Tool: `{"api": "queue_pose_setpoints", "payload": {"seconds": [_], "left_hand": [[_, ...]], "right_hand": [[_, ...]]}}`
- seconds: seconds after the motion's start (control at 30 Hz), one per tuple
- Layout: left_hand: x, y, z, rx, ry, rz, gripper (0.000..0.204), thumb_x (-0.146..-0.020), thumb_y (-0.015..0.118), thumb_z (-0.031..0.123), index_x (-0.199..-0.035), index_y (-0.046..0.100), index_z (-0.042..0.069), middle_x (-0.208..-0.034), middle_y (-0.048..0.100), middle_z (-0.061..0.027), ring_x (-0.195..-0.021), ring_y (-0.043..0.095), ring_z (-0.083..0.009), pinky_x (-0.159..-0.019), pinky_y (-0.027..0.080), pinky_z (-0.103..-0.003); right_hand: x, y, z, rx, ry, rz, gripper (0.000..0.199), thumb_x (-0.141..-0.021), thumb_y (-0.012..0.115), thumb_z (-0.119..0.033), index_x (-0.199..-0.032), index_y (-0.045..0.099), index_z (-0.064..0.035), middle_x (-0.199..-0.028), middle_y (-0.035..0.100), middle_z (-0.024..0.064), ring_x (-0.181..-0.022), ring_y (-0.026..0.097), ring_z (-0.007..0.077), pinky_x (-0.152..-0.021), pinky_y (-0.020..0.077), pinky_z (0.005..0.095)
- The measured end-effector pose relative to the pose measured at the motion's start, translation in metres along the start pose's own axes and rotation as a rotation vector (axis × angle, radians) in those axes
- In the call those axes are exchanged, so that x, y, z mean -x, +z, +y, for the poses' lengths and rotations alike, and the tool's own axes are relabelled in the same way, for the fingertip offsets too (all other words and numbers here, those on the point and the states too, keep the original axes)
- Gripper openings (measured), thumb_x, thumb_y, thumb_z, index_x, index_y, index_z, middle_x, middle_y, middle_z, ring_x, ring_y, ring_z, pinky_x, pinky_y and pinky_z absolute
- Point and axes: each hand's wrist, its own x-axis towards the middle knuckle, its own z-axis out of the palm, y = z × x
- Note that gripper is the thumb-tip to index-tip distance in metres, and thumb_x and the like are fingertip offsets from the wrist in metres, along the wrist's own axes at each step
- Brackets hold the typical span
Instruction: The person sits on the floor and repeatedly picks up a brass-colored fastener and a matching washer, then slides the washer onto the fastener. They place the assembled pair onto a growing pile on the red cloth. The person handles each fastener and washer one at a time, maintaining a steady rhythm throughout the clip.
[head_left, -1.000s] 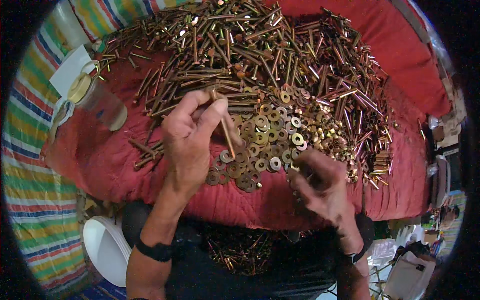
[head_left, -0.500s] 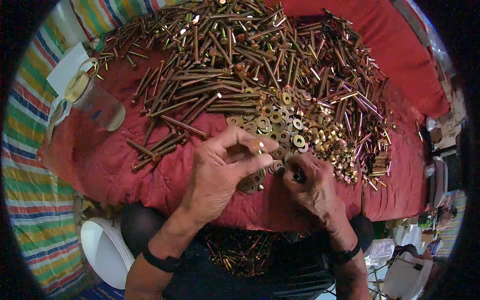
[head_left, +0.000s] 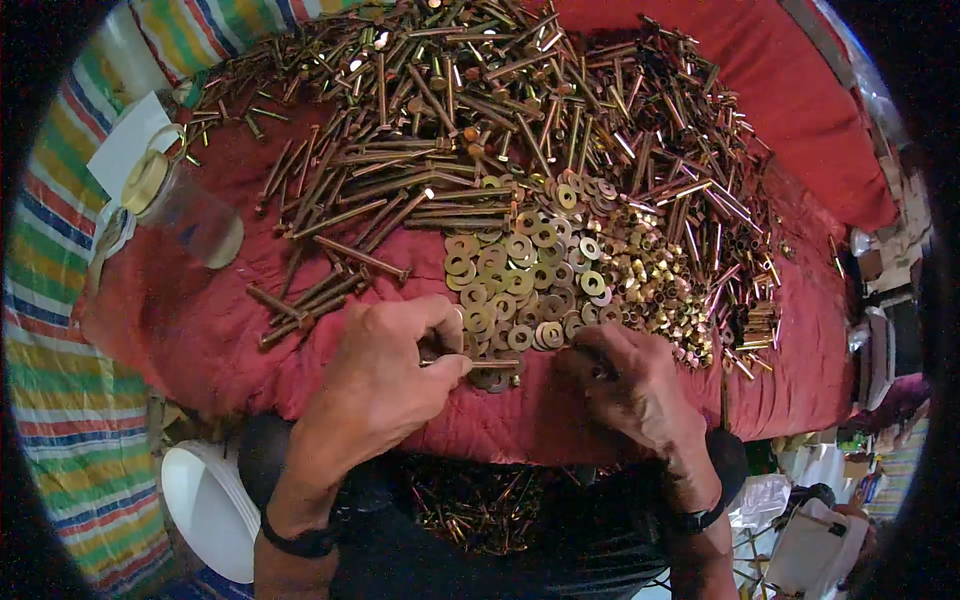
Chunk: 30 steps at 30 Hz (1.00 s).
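My left hand [head_left: 385, 375] is pinched closed on a bolt [head_left: 495, 364], whose shank points right, toward my other hand. The bolt's head is hidden in the fingers. Just below the pile of washers [head_left: 518, 280], my right hand [head_left: 640, 385] is curled closed. A dark round shape shows between its fingers, but what it holds is hidden. The brass-coloured flat washers lie between the two hands and beyond them. To their right spreads a heap of small nuts [head_left: 650, 265].
A large heap of long bolts [head_left: 430, 100] covers the far side of the red padded cloth [head_left: 190, 330]. A clear jar with a cream lid [head_left: 147, 182] lies at the left. More bolts [head_left: 480, 505] lie below the cloth's near edge. A white tub [head_left: 205, 510] stands lower left.
My left hand has moved left and toward me, uncovering more washers. The bolt in it now points sideways to the right. My right hand has shifted slightly right and stays curled.
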Motion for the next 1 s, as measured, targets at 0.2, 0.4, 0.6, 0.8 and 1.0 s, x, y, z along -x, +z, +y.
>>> {"api": "queue_pose_setpoints", "payload": {"seconds": [0.2,0.4,0.6,0.8,1.0], "left_hand": [[0.002,0.01,0.004,0.297,-0.051,0.004,0.01,-0.079,0.08,0.006,-0.083,0.073,0.001,-0.082,0.075,-0.0059,-0.077,0.07,-0.0125,-0.071,0.053,-0.029],[0.004,0.039,0.001,0.279,0.149,0.147,0.008,-0.081,0.077,0.0,-0.085,0.071,0.001,-0.072,0.07,-0.0063,-0.061,0.064,-0.0113,-0.055,0.047,-0.028],[0.002,0.055,-0.006,0.109,0.496,0.336,0.014,-0.08,0.077,-0.002,-0.087,0.066,0.003,-0.085,0.07,-0.0104,-0.072,0.07,-0.0273,-0.062,0.055,-0.037],[0.006,0.06,-0.003,0.005,0.605,0.342,0.018,-0.076,0.08,-0.006,-0.088,0.069,0.002,-0.093,0.075,-0.0135,-0.081,0.075,-0.0267,-0.071,0.059,-0.035],[0.009,0.062,-0.001,-0.069,0.68,0.347,0.02,-0.074,0.079,-0.007,-0.089,0.07,0.004,-0.096,0.075,-0.0117,-0.084,0.075,-0.0268,-0.071,0.06,-0.036]], "right_hand": [[0.0,-0.01,-0.016,-0.471,0.367,0.062,0.01,-0.091,0.068,-0.003,-0.099,0.066,0.0019,-0.084,0.073,0.0063,-0.076,0.068,0.0118,-0.068,0.0545,0.029],[-0.001,-0.007,-0.02,-0.383,0.381,0.086,0.013,-0.09,0.068,-0.006,-0.101,0.067,0.0012,-0.079,0.074,0.0071,-0.072,0.068,0.011,-0.068,0.0542,0.0275],[0.005,-0.011,-0.019,-0.313,0.341,0.133,0.017,-0.088,0.072,-0.009,-0.102,0.067,-0.0005,-0.082,0.076,0.0111,-0.072,0.07,0.0114,-0.068,0.0545,0.0279],[0.004,-0.013,-0.019,-0.299,0.392,0.171,0.017,-0.087,0.073,-0.01,-0.101,0.067,-0.0007,-0.081,0.076,0.0126,-0.072,0.071,0.0127,-0.066,0.0541,0.0284],[0.005,-0.01,-0.02,-0.454,0.478,0.182,0.018,-0.085,0.075,-0.009,-0.098,0.068,0.0003,-0.078,0.074,0.0103,-0.066,0.069,0.0135,-0.063,0.0531,0.0282]]}}
